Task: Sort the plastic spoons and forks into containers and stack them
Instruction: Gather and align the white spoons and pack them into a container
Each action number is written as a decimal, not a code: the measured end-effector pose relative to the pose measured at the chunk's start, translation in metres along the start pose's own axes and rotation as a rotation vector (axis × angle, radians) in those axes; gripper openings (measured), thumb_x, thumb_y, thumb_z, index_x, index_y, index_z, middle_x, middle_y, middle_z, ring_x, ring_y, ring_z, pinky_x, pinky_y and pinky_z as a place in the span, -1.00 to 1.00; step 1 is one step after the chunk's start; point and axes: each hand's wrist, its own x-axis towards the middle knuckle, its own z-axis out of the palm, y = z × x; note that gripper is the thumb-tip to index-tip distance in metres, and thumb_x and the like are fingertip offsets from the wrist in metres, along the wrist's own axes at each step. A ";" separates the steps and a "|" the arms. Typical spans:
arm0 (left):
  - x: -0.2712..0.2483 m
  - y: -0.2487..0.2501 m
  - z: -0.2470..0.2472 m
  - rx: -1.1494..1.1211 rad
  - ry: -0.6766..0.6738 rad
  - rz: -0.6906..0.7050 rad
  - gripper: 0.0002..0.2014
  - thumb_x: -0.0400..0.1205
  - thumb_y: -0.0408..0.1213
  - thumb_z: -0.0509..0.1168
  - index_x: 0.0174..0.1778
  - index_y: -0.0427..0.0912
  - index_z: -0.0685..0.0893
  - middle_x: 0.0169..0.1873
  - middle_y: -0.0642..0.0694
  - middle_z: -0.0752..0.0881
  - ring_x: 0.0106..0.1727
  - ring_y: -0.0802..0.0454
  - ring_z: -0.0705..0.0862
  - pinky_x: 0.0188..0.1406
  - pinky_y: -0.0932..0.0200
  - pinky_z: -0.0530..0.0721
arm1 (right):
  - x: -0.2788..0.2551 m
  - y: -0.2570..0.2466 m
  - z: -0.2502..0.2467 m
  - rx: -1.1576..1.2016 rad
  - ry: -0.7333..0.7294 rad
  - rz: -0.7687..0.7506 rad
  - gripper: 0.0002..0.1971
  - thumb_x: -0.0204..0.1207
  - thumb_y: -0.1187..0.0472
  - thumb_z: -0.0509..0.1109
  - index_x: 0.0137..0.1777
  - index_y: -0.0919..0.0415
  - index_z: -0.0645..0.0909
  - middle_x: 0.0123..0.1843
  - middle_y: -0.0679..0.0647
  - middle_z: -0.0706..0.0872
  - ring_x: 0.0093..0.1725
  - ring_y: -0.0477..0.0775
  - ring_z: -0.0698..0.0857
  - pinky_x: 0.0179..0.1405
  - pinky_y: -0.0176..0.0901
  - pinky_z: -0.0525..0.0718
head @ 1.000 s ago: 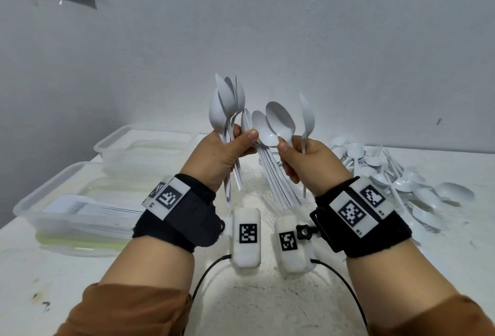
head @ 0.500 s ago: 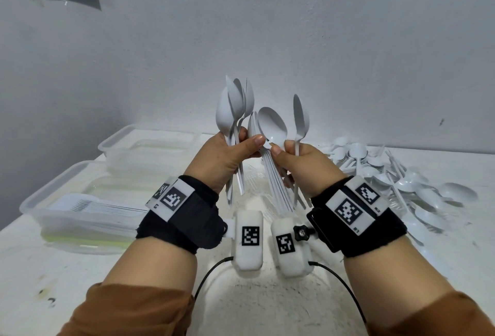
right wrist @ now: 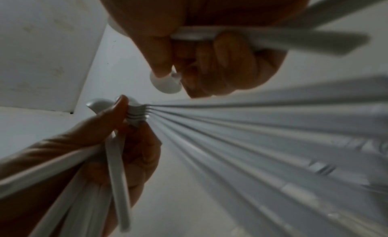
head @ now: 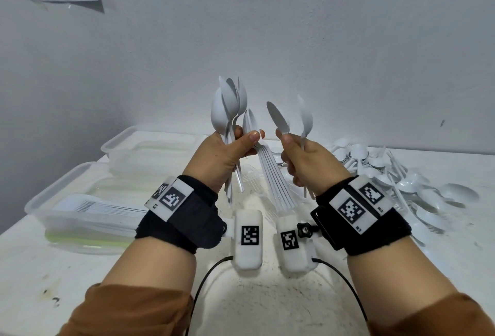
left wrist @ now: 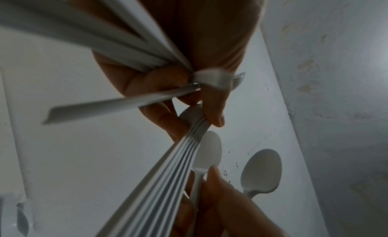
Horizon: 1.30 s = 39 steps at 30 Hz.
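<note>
Spoons (head: 227, 110) bunched in the left hand (head: 222, 156) mid-frame, right hand (head: 308, 161) gripping two spoons (head: 292, 121) just beside it.

Two clear plastic containers sit at the left: the near container (head: 53, 207) and the far container (head: 117, 145). The right hand (head: 308, 161) holds two spoons (head: 305, 121). The loose spoons held in the left hand (head: 222, 158) and the pile (head: 401, 177) at the right overlap too much to count.
</note>
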 end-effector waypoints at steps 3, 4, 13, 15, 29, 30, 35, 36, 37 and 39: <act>0.001 0.001 -0.002 -0.001 0.015 -0.007 -0.67 0.36 -0.08 0.48 -0.11 -0.25 0.70 -0.05 -0.13 0.81 0.03 -0.01 0.79 0.21 0.07 0.66 | 0.001 0.002 0.001 0.019 0.032 -0.028 -0.77 0.68 0.12 0.17 0.15 -0.16 0.61 -0.50 -0.23 0.50 -0.41 -0.24 0.44 -0.31 -0.31 0.35; 0.001 0.001 -0.003 -0.007 0.017 -0.011 -0.64 0.35 -0.07 0.48 -0.10 -0.27 0.70 -0.04 -0.14 0.81 0.03 -0.02 0.79 0.22 0.05 0.65 | 0.001 0.002 0.000 0.036 0.058 -0.029 -0.74 0.66 0.19 0.20 0.21 -0.11 0.62 -0.56 -0.27 0.53 -0.45 -0.27 0.47 -0.32 -0.35 0.36; 0.001 -0.001 -0.004 -0.047 0.034 0.000 -0.82 0.36 -0.15 0.47 -0.43 -0.04 0.59 -0.34 0.00 0.78 -0.10 -0.01 0.79 0.16 0.06 0.68 | -0.004 -0.005 0.003 0.061 0.070 -0.058 -0.79 0.61 0.27 0.28 -0.20 -0.02 0.61 -0.38 -0.09 0.60 -0.43 -0.14 0.54 -0.42 -0.34 0.50; 0.000 -0.001 -0.002 -0.047 0.032 0.010 -0.75 0.37 -0.16 0.53 -0.35 -0.12 0.56 -0.34 -0.02 0.79 -0.10 -0.02 0.80 0.13 0.08 0.68 | -0.003 -0.004 0.005 0.057 0.060 -0.053 -0.76 0.61 0.29 0.27 -0.20 -0.05 0.62 -0.37 -0.09 0.59 -0.43 -0.14 0.54 -0.41 -0.32 0.51; 0.000 0.007 -0.003 0.030 0.029 -0.004 -0.62 0.36 -0.07 0.53 -0.08 -0.27 0.70 -0.09 -0.13 0.82 -0.02 -0.02 0.79 0.14 0.04 0.66 | -0.005 -0.013 0.006 -0.038 -0.023 0.031 -0.76 0.64 0.19 0.25 -0.22 0.06 0.67 -0.27 0.09 0.65 -0.24 0.07 0.59 0.00 0.10 0.65; 0.001 0.008 -0.004 0.020 0.030 -0.001 -0.64 0.36 -0.07 0.51 -0.09 -0.26 0.70 -0.11 -0.12 0.82 -0.04 0.00 0.80 0.09 0.10 0.68 | -0.005 -0.014 0.005 -0.052 -0.014 0.038 -0.75 0.65 0.16 0.22 -0.20 0.03 0.67 -0.30 0.04 0.64 -0.26 0.03 0.59 -0.01 0.07 0.66; 0.000 0.011 -0.012 -0.018 0.046 0.011 -0.61 0.38 -0.12 0.52 -0.07 -0.34 0.63 -0.06 -0.17 0.81 -0.03 -0.01 0.80 0.18 0.07 0.67 | -0.008 -0.022 0.003 -0.182 0.107 0.041 -0.74 0.68 0.02 0.13 0.06 0.12 0.60 -0.37 -0.11 0.48 -0.42 -0.15 0.47 -0.45 -0.28 0.50; -0.002 0.011 -0.014 -0.025 0.046 0.014 -0.55 0.38 -0.11 0.52 -0.02 -0.40 0.63 -0.04 -0.20 0.80 -0.02 -0.01 0.79 0.20 0.04 0.65 | -0.009 -0.024 0.004 -0.191 0.112 0.049 -0.72 0.66 -0.03 0.15 0.12 0.14 0.56 -0.32 -0.10 0.50 -0.40 -0.16 0.47 -0.40 -0.26 0.46; -0.004 0.011 -0.016 -0.032 0.045 0.013 -0.48 0.36 -0.09 0.52 0.04 -0.46 0.63 -0.02 -0.22 0.80 -0.01 -0.02 0.79 0.22 0.02 0.64 | -0.010 -0.026 0.006 -0.214 0.100 0.062 -0.68 0.64 -0.08 0.16 0.19 0.12 0.52 -0.23 -0.08 0.55 -0.34 -0.15 0.49 -0.30 -0.22 0.45; -0.008 0.012 -0.019 -0.042 0.037 0.001 -0.44 0.34 -0.06 0.48 0.06 -0.47 0.63 0.00 -0.24 0.79 0.00 -0.03 0.79 0.24 0.01 0.65 | -0.013 -0.029 0.012 -0.268 0.037 0.077 -0.62 0.63 -0.12 0.13 0.34 0.04 0.42 -0.01 -0.09 0.57 -0.08 -0.09 0.52 -0.07 -0.20 0.42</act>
